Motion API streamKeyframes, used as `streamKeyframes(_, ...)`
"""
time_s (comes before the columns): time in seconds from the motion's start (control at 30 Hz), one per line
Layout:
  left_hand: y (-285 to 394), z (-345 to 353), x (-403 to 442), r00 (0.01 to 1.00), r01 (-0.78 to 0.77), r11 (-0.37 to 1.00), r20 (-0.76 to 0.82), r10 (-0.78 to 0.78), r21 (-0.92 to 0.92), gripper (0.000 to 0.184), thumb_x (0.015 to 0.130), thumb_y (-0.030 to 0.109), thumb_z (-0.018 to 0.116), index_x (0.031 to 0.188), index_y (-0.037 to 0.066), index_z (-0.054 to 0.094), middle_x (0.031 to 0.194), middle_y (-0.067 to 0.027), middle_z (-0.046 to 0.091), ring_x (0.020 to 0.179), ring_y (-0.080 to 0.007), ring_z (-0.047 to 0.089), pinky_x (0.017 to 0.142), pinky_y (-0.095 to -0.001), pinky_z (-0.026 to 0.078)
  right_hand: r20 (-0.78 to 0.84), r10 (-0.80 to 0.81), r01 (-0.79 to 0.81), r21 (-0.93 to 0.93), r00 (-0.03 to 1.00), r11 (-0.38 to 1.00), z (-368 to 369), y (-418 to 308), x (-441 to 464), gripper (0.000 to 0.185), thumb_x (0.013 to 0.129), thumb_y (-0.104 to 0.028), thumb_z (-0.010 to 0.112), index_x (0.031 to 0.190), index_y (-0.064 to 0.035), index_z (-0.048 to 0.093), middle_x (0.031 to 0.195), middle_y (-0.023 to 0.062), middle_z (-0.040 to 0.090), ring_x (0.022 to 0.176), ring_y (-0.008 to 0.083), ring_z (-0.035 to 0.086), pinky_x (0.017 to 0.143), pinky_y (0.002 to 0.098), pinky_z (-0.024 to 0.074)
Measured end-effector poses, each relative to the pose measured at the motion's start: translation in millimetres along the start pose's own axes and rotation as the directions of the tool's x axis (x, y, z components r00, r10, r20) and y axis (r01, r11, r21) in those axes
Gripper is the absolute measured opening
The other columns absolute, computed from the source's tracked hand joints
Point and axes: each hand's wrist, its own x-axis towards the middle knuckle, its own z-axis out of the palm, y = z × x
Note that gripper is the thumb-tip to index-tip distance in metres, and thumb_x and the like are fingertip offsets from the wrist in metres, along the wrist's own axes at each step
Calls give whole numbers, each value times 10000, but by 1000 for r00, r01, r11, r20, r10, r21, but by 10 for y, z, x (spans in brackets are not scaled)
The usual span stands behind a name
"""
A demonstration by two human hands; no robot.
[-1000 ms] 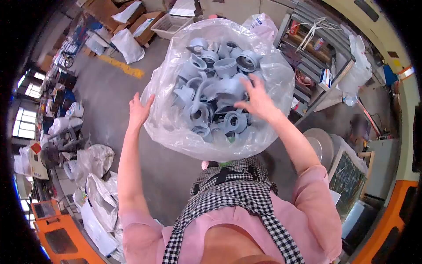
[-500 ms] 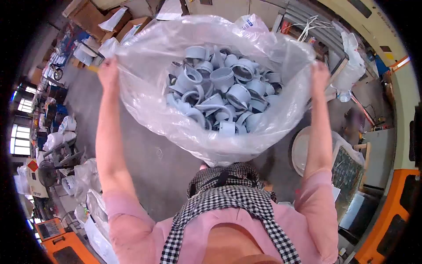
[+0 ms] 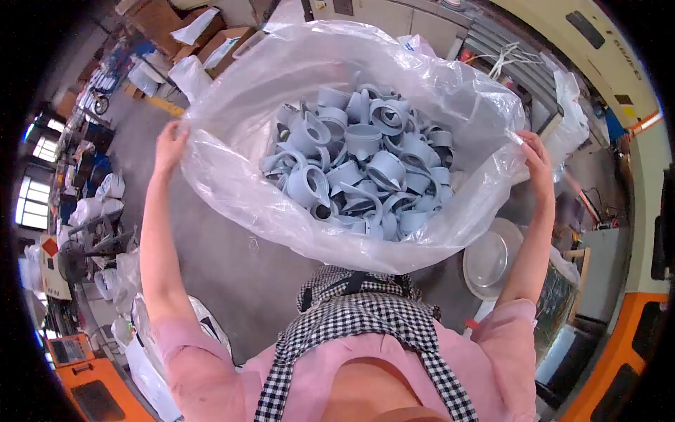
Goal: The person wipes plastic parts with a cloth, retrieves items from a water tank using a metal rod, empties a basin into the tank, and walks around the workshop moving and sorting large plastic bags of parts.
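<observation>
A large clear plastic bag (image 3: 232, 193) stands wide-mouthed in front of me. Inside it lies a heap of grey-blue plastic parts (image 3: 363, 141), short cup-like rings with curved pieces among them. My left hand (image 3: 171, 146) has its fingers closed on the bag's rim at the left. On the opposite side, my right hand (image 3: 536, 159) pinches the rim, with the film between thumb and fingers. The bag's bottom and whatever supports it are hidden.
Cardboard boxes (image 3: 223, 49) sit at the back left. A round, pale tub (image 3: 493, 259) is near my right forearm. Orange-and-cream machines (image 3: 619, 359) line the right side. White sacks and a fan (image 3: 72, 259) stand at the left, on a grey floor (image 3: 232, 281).
Both hands have come lower in view and moved slightly farther apart, still holding the rim. The bag's mouth is stretched wider, and the heap appears lower in view.
</observation>
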Motion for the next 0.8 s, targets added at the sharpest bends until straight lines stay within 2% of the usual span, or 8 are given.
streamKeyframes(0.13, 353, 33, -374, 950, 22, 953, -302, 74, 303, 513, 788, 305, 562, 1198, 38, 406, 1140, -190, 472, 1092, -319, 412, 908, -362, 335, -232, -139, 102, -162, 963, 982, 200, 177, 67, 507, 764, -275, 574, 1209, -82, 427, 1026, 85, 505, 968, 188, 457, 874, 298, 322)
streamKeyframes(0.2, 922, -7, -926, 901, -270, 921, -264, 344, 280, 535, 783, 344, 561, 1208, 58, 407, 1207, -204, 408, 1171, -320, 329, 948, -418, 276, -153, -278, 220, -314, 948, 924, 335, 232, 16, 577, 746, -277, 592, 1244, -77, 379, 1114, 126, 459, 1052, 228, 414, 921, 321, 290)
streamKeyframes(0.37, 1112, 600, -1855, 941, -287, 805, 312, 134, 519, 513, 746, 446, 560, 1152, 138, 502, 1255, -226, 347, 1205, -387, 263, 961, -482, 209, 221, -191, 276, -466, 956, 841, 793, 662, -117, 816, 704, -251, 634, 1329, -31, 158, 1338, 184, 221, 1235, 292, 233, 1005, 361, 202)
streamKeyframes(0.47, 532, 1056, -1964, 873, -97, 868, 461, -161, 487, 607, 749, 494, 538, 1214, 120, 427, 1311, -220, 263, 1255, -373, 162, 990, -504, 139, 227, -143, 232, -438, 963, 869, 978, 1135, -152, 786, 699, -179, 657, 1310, -15, 192, 1321, 185, 235, 1211, 301, 257, 999, 375, 206)
streamKeyframes(0.53, 373, 1106, -2092, 879, -146, 884, 468, -90, 444, 619, 758, 455, 552, 1247, 119, 376, 1325, -201, 247, 1271, -357, 127, 1008, -490, 101, 204, -97, 156, -296, 974, 942, 1016, 1151, -287, 746, 740, -145, 617, 1324, -29, 168, 1331, 165, 219, 1214, 287, 254, 990, 368, 211)
streamKeyframes(0.57, 398, 1080, -2145, 889, -114, 886, 444, -111, 449, 619, 758, 455, 552, 1247, 119, 376, 1325, -201, 247, 1271, -357, 127, 1008, -490, 101, 201, -68, 58, 56, 977, 997, 1018, 1148, -339, 704, 786, -140, 571, 1336, -52, 140, 1352, 152, 186, 1215, 277, 251, 980, 365, 234)
streamKeyframes(0.63, 509, 1035, -2326, 985, -129, 975, 137, 104, 183, 583, 769, 379, 573, 1249, 121, 367, 1323, -179, 262, 1269, -342, 146, 1014, -470, 109, 7, -253, 253, 1, 968, 968, 893, 1389, -382, 612, 853, -213, 500, 1338, -74, 153, 1365, 159, 168, 1197, 280, 288, 959, 372, 282)
streamKeyframes(0.8, 280, 886, -2907, 912, -140, 981, -368, 181, 134, 508, 762, 212, 587, 1202, 76, 371, 1244, -174, 322, 1200, -335, 273, 948, -465, 239, -551, 137, -207, -67, 823, 976, 545, 2369, -976, 425, 857, -239, 472, 1181, 23, 385, 1115, 160, 471, 953, 234, 492, 747, 312, 442)
